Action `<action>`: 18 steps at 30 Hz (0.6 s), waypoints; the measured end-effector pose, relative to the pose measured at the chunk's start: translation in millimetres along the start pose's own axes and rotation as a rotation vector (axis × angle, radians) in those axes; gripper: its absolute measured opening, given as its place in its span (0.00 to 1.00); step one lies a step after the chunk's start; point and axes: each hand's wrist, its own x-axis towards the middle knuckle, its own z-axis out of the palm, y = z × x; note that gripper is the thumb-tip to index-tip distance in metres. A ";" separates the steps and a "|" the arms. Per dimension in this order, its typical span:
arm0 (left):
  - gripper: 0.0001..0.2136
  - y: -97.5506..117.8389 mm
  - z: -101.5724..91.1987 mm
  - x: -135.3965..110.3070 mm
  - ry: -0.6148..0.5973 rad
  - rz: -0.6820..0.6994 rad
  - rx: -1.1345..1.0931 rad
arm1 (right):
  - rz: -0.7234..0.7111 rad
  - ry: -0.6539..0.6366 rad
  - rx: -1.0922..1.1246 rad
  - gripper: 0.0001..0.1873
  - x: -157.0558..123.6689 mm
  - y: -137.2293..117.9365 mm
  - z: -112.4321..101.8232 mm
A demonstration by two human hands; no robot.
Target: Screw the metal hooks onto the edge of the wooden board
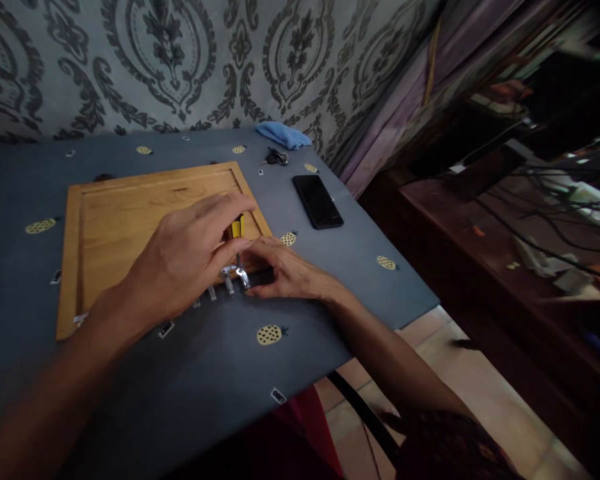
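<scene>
A wooden panel (155, 200) with a raised frame lies flat on the table. My left hand (180, 250) is above its near right part, closed around a screwdriver (237, 228) with a yellow and black handle. The screwdriver points down, its metal shaft meeting a shiny metal clip (243, 277) at the panel's near edge. Around that clip curls my right hand (290, 270), thumb in front and fingers behind, at the panel's near right corner. More metal clips (229, 283) stand in a row to the left, sticking out past the edge. My left hand hides part of the row.
The table (320, 300) has a grey cloth with pineapple prints. A black phone (317, 201), keys (275, 157) and a blue cloth (284, 135) lie at the right and back. Patterned wallpaper rises behind. A dark red cabinet (445, 220) with cables stands to the right.
</scene>
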 end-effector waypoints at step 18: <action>0.13 1.5 -0.9 1.6 -0.070 0.059 -0.052 | -0.003 0.025 0.030 0.32 -0.9 2.6 1.3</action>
